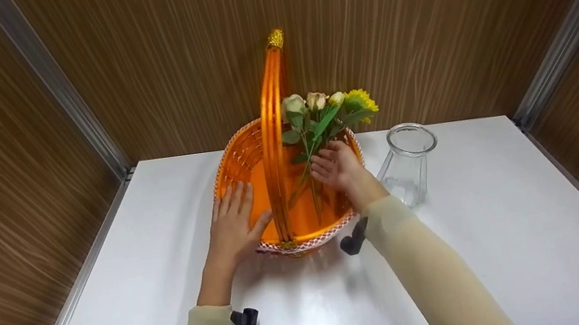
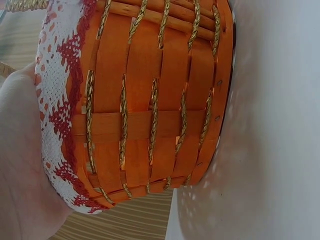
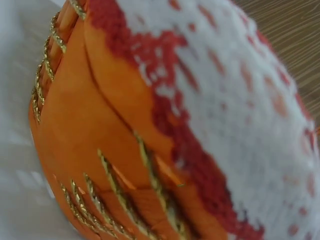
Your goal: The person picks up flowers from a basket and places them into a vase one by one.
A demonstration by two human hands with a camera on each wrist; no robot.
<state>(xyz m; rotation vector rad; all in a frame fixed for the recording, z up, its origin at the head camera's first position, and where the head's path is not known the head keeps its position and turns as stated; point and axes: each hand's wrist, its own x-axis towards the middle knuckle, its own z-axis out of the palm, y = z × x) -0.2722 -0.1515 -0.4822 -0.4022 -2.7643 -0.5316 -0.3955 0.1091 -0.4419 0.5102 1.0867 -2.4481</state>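
An orange woven basket (image 1: 258, 181) with a tall arched handle (image 1: 271, 103) and white-and-red lace trim stands at the middle of the table. My left hand (image 1: 232, 221) rests against its left front rim, fingers spread and straight over the edge; the left wrist view shows the palm by the lace trim (image 2: 55, 110). Over the basket's right side, my right hand (image 1: 335, 166) has its fingers curled at the stems of several flowers (image 1: 315, 105), pale roses and a yellow bloom. Its thumb is hidden. The stems cross near the fingertips and reach down into the basket.
A clear glass vase (image 1: 408, 180) stands on the white table (image 1: 500, 212), just right of the basket and close to my right forearm. Wood-patterned panels (image 1: 430, 35) rise behind and at both sides.
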